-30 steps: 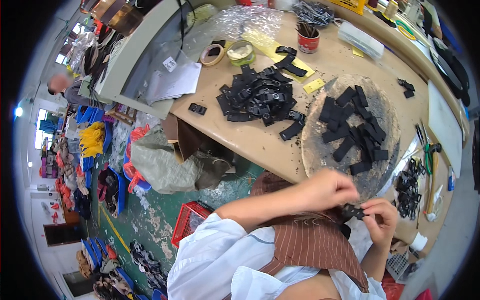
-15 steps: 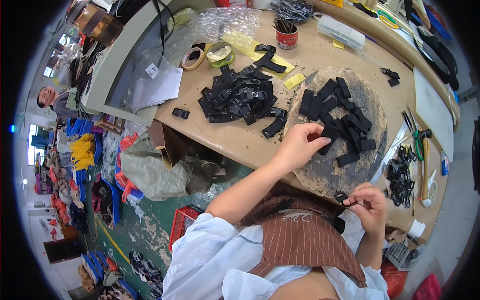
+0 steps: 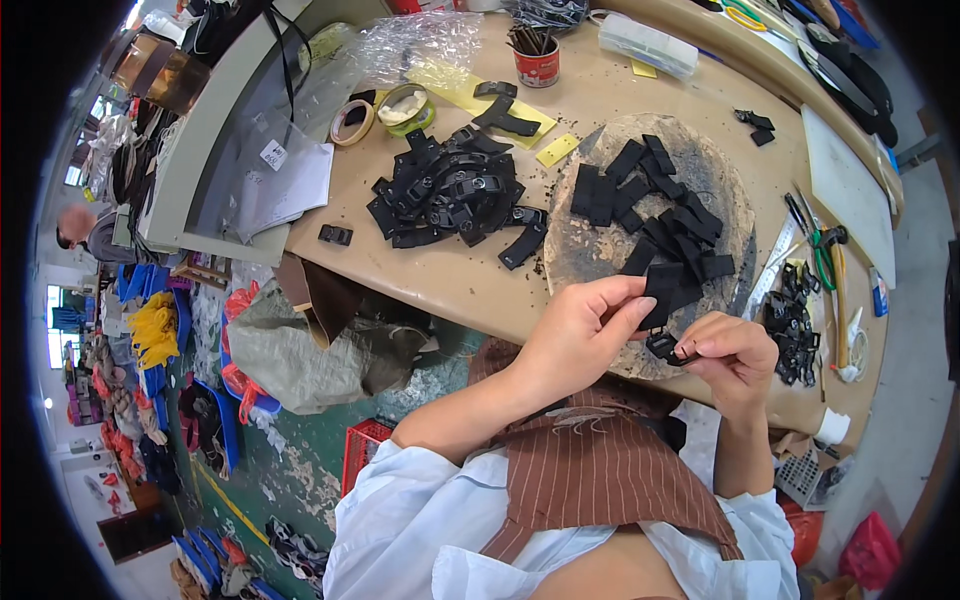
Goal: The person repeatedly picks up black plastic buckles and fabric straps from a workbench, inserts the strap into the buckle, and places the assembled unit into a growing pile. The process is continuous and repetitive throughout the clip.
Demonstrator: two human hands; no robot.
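My left hand [image 3: 580, 338] pinches a short black webbing strap [image 3: 658, 288] between thumb and fingers, over the near part of a round, worn wooden block [image 3: 735, 190]. Close beside it, my right hand [image 3: 738, 365] grips a small black plastic buckle [image 3: 662, 346], its fingers curled around one end. The strap's lower end is right by the buckle; whether it passes through a slot I cannot tell. Behind my hands, several loose black straps [image 3: 690, 220] lie scattered on the block. To the left sits a heap of black straps with buckles [image 3: 455, 190].
Right of the block lie a pile of black buckles [image 3: 790, 330], a metal ruler [image 3: 778, 255], green-handled pliers [image 3: 823, 262] and a hammer [image 3: 838, 300]. At the back stand a red can [image 3: 538, 65], tape rolls [image 3: 352, 122] and a clear plastic bag [image 3: 430, 45].
My left hand has drawn the strap off the pile and toward me. My right hand has lifted the buckle up and inward, so both hands now meet. The view has shifted slightly.
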